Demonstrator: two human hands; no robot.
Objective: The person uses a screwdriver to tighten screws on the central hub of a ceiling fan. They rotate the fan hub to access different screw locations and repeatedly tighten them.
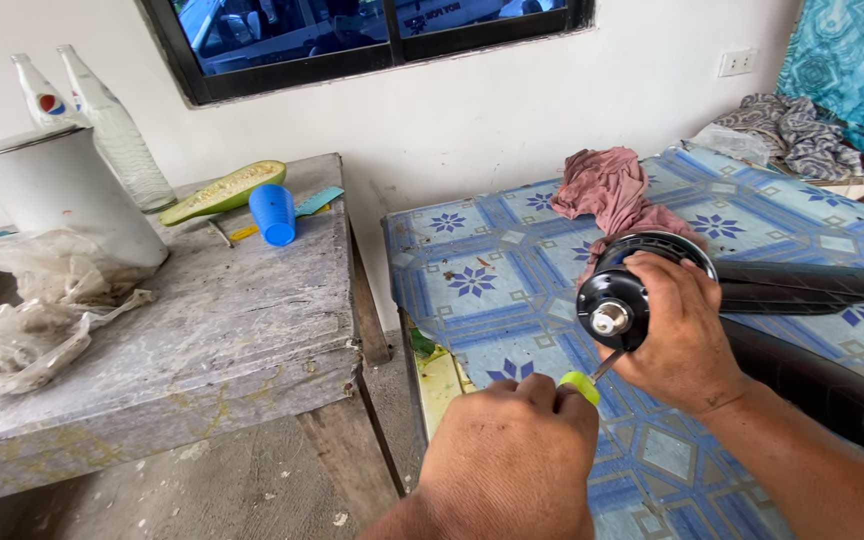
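Note:
My right hand [685, 338] grips a black round fan motor housing [620, 300] with a silver shaft end facing me, held just above the blue patterned table [472, 260]. My left hand [512, 450] is closed around a screwdriver with a yellow-green handle [579, 385]; its metal tip points up into the underside of the housing. Black fan blades [802, 285] stretch to the right behind my right hand.
A pink rag [612, 190] lies behind the motor. To the left stands a worn wooden table [242, 320] with a white kettle [62, 190], two glass bottles [112, 130], a blue cup [273, 213], a cut gourd [222, 190] and crumpled plastic bags [32, 310].

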